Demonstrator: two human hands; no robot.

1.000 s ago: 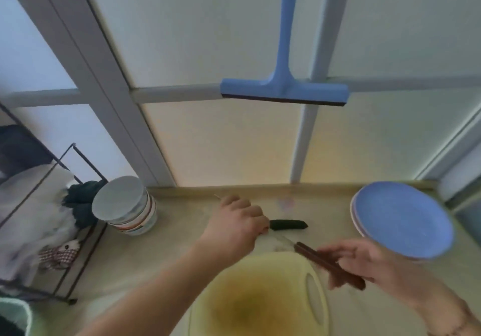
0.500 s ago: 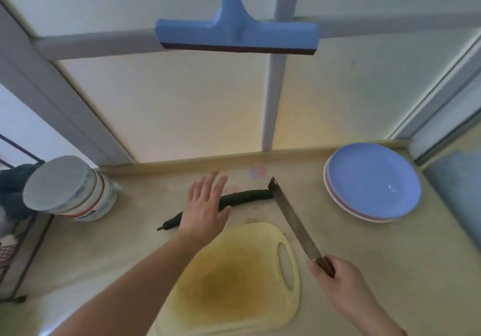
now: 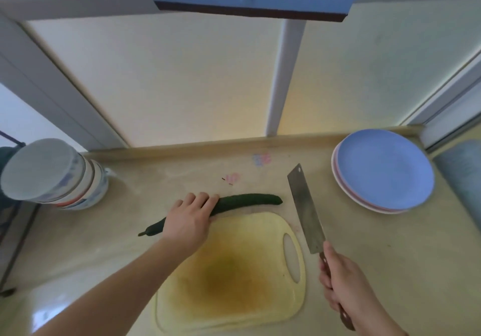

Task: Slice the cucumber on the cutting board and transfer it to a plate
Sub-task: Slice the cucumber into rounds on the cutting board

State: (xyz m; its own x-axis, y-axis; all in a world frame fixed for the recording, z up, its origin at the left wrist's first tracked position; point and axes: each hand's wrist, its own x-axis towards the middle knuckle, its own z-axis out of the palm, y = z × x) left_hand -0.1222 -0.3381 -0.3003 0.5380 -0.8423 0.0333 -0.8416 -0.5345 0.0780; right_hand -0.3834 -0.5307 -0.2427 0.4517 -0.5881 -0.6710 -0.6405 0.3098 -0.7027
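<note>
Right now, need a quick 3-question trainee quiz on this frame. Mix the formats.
1. True or false: the cucumber already lies on the cutting board.
2. Which hand holds the knife? A) left hand B) right hand C) neither
3. Fill in: the blue plate tops a stack to the ____ of the cutting board.

Key
1. False. It lies on the counter just behind the board's far edge, with the left hand laid over its middle.
2. B. The right hand grips the handle, blade pointing away from the person, to the right of the board.
3. Right, at the far corner of the counter.
</note>
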